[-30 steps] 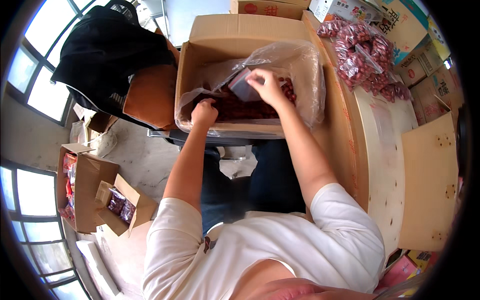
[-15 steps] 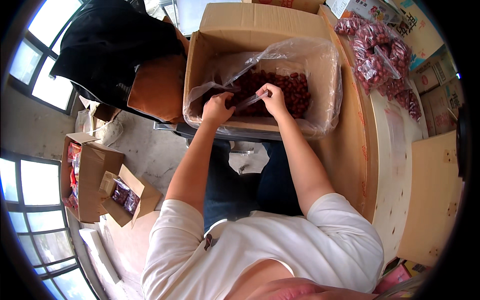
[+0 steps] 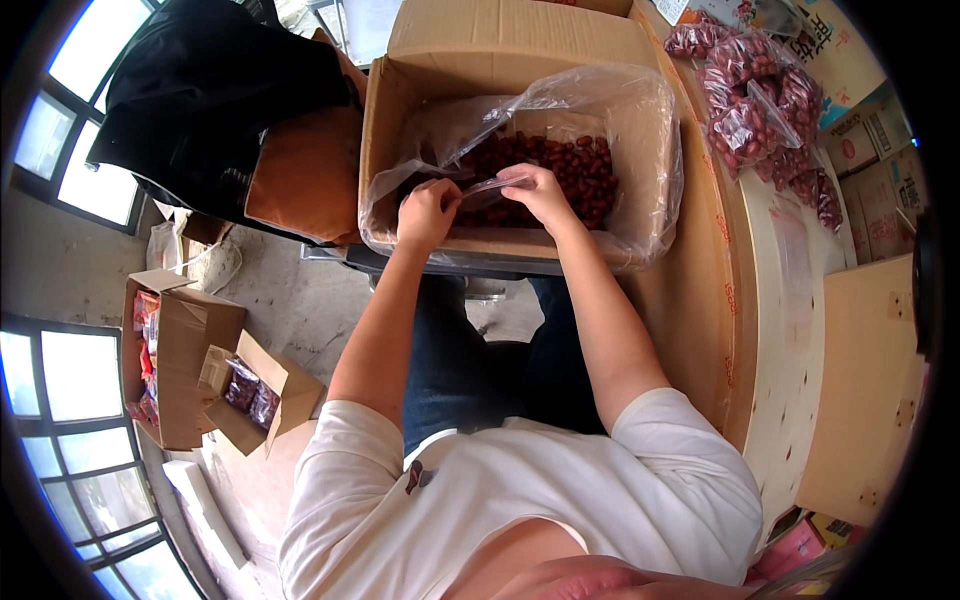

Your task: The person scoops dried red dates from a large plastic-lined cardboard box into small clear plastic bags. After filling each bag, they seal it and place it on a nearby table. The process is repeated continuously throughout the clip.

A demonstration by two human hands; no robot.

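An open cardboard box (image 3: pixel 520 40) stands in front of me, lined with a large clear plastic liner (image 3: pixel 632 105). Loose dark red dates (image 3: pixel 580 165) cover its bottom. Over the dates, a small clear plastic bag (image 3: pixel 492 186) is stretched between my hands. My left hand (image 3: pixel 427 214) pinches one end of its top edge, and my right hand (image 3: pixel 541 198) closes its fingers on the other end. Whether anything lies inside the bag cannot be made out.
Filled clear bags of dates (image 3: pixel 748 120) are piled on the table (image 3: pixel 690 320) at the right. A black cloth (image 3: pixel 220 110) and brown cushion (image 3: pixel 305 180) sit left of the box. On the floor at the left are two open cartons, one holding packets (image 3: pixel 240 385).
My hands have moved slightly closer together, and the bag's edge between them lies flatter. The right fingers have shifted left along it. The whole view has shifted a little.
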